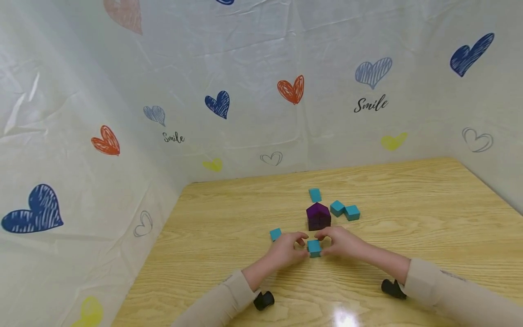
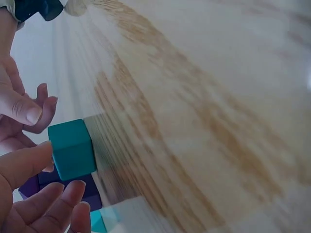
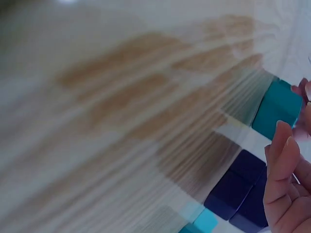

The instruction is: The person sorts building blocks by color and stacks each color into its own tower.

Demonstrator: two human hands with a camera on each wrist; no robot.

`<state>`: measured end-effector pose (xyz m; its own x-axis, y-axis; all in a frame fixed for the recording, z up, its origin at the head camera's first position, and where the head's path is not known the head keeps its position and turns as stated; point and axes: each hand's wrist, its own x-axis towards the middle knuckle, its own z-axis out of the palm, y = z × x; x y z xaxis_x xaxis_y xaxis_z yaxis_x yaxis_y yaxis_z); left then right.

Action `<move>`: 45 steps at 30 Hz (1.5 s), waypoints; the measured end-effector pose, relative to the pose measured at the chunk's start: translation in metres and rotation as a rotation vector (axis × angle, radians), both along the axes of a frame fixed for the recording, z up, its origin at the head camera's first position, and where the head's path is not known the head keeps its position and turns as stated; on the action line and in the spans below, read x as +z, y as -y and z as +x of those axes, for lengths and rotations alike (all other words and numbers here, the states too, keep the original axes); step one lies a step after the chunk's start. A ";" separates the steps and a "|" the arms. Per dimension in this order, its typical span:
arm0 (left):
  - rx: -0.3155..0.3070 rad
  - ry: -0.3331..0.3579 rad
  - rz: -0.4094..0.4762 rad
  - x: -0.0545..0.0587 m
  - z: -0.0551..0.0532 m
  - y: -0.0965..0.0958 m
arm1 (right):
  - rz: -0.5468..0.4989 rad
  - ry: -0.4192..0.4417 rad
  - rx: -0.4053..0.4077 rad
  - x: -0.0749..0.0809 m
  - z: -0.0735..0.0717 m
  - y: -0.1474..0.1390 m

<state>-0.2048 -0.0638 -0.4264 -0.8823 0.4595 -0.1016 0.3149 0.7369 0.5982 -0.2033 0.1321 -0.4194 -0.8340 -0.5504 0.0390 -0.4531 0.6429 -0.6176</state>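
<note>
A teal cube (image 1: 314, 248) sits on the wooden table between both hands. To its left is my left hand (image 1: 288, 250), thumb tip right at the cube's near left side and fingers loosely bent. My right hand (image 1: 341, 243) mirrors it on the right, with its thumb tip by the cube's right side. In the left wrist view, the left thumb overlaps an edge of the teal cube (image 2: 73, 148). Just behind the cube stands a purple block shape (image 1: 318, 215) with a pointed top, divided by seams.
Another teal block (image 1: 275, 234) lies beside the left hand, partly covered by it. Two teal cubes (image 1: 345, 210) sit right of the purple shape, and a flat-looking teal block (image 1: 315, 195) lies behind it. A heart-printed sheet (image 1: 245, 136) hangs along the table's back edge.
</note>
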 end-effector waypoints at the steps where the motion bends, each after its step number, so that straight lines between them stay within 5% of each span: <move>1: 0.001 -0.006 0.003 0.000 0.000 -0.001 | 0.003 -0.001 0.003 0.000 0.000 0.001; 12: -0.008 -0.074 0.030 -0.003 0.002 -0.009 | -0.033 0.033 0.024 -0.004 -0.003 0.003; 33: 0.069 -0.048 -0.047 0.000 0.002 -0.034 | 0.043 -0.017 0.058 -0.002 -0.004 -0.015; 39: 0.108 -0.024 -0.064 0.012 0.000 -0.022 | 0.066 -0.021 0.056 -0.003 -0.004 -0.015; 45: 0.173 -0.135 -0.085 0.030 -0.009 0.012 | 0.080 0.003 0.040 -0.001 -0.004 -0.015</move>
<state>-0.2143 -0.0760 -0.3965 -0.9555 0.2949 -0.0090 0.2524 0.8326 0.4931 -0.2072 0.1470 -0.4199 -0.8111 -0.5848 -0.0092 -0.4777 0.6714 -0.5666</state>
